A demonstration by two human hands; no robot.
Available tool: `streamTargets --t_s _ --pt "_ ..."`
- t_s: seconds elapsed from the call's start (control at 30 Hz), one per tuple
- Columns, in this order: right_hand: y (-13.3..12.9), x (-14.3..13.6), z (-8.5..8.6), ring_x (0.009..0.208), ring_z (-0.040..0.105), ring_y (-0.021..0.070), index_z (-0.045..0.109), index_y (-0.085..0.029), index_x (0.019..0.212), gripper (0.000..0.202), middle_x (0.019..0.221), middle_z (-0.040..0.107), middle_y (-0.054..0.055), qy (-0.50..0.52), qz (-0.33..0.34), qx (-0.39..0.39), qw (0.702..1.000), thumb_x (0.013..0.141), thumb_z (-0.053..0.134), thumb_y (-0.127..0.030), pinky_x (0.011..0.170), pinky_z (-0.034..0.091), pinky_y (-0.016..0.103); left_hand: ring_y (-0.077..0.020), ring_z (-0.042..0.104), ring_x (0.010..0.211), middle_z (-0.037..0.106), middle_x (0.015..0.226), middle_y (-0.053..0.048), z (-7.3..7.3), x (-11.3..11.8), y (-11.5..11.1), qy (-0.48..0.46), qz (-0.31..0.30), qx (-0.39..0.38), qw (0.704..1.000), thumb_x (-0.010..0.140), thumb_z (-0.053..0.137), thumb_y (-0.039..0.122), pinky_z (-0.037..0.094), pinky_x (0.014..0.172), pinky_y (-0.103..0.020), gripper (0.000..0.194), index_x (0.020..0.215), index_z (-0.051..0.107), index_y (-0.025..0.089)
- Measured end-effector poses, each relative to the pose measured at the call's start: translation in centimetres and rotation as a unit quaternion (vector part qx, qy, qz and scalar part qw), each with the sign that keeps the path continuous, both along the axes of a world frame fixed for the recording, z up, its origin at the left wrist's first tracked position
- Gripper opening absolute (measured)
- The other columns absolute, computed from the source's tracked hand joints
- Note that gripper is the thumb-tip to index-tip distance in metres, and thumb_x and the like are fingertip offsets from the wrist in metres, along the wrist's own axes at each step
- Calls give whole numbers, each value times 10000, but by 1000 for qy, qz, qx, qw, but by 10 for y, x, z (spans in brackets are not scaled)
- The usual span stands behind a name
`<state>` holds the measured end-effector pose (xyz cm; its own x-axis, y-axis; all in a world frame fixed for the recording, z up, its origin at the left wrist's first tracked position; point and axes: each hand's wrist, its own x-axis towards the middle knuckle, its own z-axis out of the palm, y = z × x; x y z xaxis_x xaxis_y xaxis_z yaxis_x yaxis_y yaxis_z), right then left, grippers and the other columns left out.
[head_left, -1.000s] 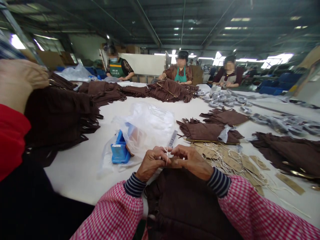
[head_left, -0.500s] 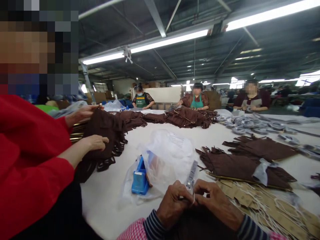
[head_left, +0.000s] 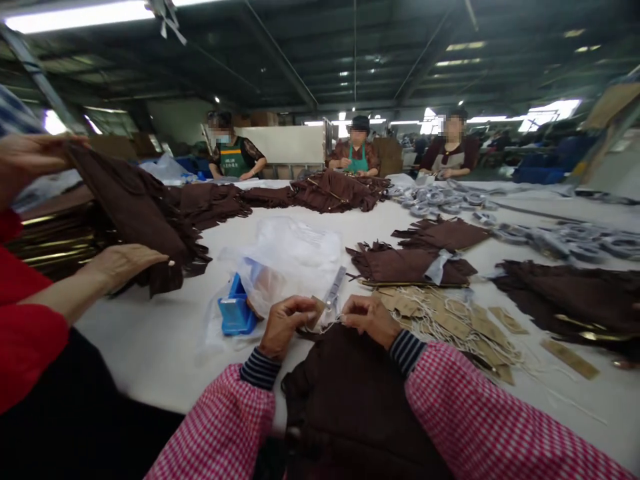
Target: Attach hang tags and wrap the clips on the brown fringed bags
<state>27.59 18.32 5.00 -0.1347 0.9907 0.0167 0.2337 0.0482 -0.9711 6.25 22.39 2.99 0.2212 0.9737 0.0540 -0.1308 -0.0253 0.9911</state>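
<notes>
Tag (head_left: 317,313): near centre, at far end of bag (head_left: 363,400).
Left hand (head_left: 284,325): pinching tag.
Right hand (head_left: 373,320): pinching string (head_left: 331,325).
String: could slip or tangle if either pinch loosens.

A factory workshop, by the look of it: an open steel-beamed roof (head_left: 300,60) at 12 o'clock, aproned workers (head_left: 359,157) between 10 and 2 o'clock around a shared white surface (head_left: 150,360), piled fringed brown pieces (head_left: 340,190), and cardboard tags (head_left: 450,320) heaped at 4 o'clock.
</notes>
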Motion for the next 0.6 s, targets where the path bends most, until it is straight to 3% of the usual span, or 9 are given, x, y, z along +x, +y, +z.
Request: streamTargets --t_s 0.07,0.17,0.27,0.33,0.4,0.53,0.57,0.6 --pt "-10 5 5 700 562 137 677 -162 747 79 753 637 12 -73 45 54 995 718 681 -236 635 449 253 -147 618 719 668 760 6 1 -3 -2 -50 11 -9 999 630 815 195 500 697 -268 356 972 727 154" --pt "-32 17 14 859 593 166 715 -199 954 203 971 647 36 -149 61 109 981 761 658 -180 728 463 275 -114 612 707 610 746 53 14 -11 -7 -98 41 10 994 656 823 184 514 727 -252 580 1209 648 197" --pt "-63 42 19 847 593 179 694 -228 1024 197 989 636 45 -198 20 101 975 846 614 -253 652 451 273 -130 640 772 627 792 41 31 -24 -12 -86 164 72 980 658 831 201 530 789 -270 640 1261 615 191" --pt "-89 65 18 869 601 198 692 -236 976 162 983 642 51 -226 -28 90 970 881 588 -317 667 464 292 -175 667 834 678 882 -9 39 -33 -17 -23 261 113 959 686 816 252 543 795 -304 589 1236 620 176" --pt "-119 92 15 958 606 224 690 -246 951 184 1045 653 62 -250 -98 82 960 897 577 -381 761 488 321 -228 674 916 701 1032 -68 41 -41 -30 99 315 145 932 744 768 324 551 805 -347 540 1244 616 189" --pt "-186 134 10 864 626 235 693 -250 957 306 1050 675 76 -295 -250 23 922 869 569 -516 659 486 325 -346 592 1129 608 1320 -151 29 -50 -71 377 333 201 840 824 658 495 510 905 -470 663 1404 507 212" --pt "-200 139 9 803 627 226 691 -244 947 334 1004 683 74 -296 -267 -3 917 860 567 -541 636 481 325 -364 592 1122 606 1317 -168 23 -51 -80 419 324 205 823 816 652 527 496 923 -495 676 1393 522 200" --pt "-212 141 8 749 623 215 688 -237 938 356 947 687 68 -288 -274 -30 917 854 564 -561 636 482 326 -362 601 1106 639 1271 -156 16 -52 -87 439 295 203 824 818 636 541 481 950 -499 620 1336 576 207"
